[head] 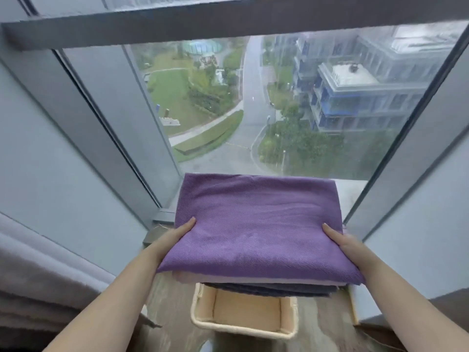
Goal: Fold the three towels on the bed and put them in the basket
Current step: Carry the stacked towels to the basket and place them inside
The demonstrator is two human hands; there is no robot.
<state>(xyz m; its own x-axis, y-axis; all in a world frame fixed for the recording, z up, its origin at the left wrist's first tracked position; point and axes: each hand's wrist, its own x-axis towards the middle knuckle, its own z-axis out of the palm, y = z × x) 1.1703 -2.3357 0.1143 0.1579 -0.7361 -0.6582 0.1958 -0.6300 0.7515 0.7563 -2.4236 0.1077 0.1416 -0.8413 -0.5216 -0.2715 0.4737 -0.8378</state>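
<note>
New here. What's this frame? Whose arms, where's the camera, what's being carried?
No robot here: a person works bare-handed. The single picture comes from a wide-angle camera worn on their head, looking forward and down. The left hand and right hand grip the sides of a stack of folded towels, thumbs on top; the fingers underneath are hidden. A purple towel is uppermost, with a pale layer and a dark grey towel below it. Under the stack, a cream basket stands on the floor, nothing visible inside it. Behind is a window over a street.
</note>
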